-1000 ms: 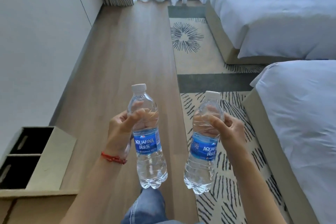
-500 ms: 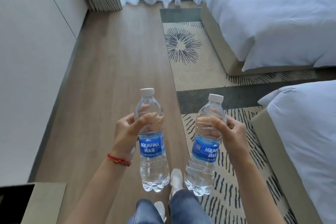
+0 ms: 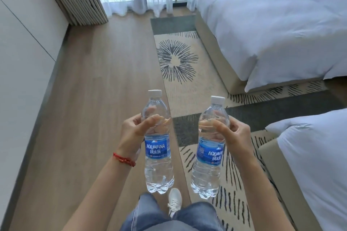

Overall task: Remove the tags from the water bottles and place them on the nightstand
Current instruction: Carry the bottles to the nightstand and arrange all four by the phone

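Here the left hand (image 3: 134, 133) has its grip curled round the upper body of one water bottle (image 3: 158, 157), and the right hand (image 3: 234, 137) likewise clamps a second bottle (image 3: 208, 161), both upright over the wooden floor (image 3: 97, 99); the blue labels (image 3: 157, 148) seem intact.

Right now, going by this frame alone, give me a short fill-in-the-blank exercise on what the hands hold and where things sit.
1. The left hand grips a water bottle whose cap is ____ in colour.
2. The right hand holds the second bottle, so the person carries ____ bottles.
3. The wrist with the red string bracelet is the ____ one.
4. Both bottle labels are ____ in colour.

Missing words: white; two; left; blue
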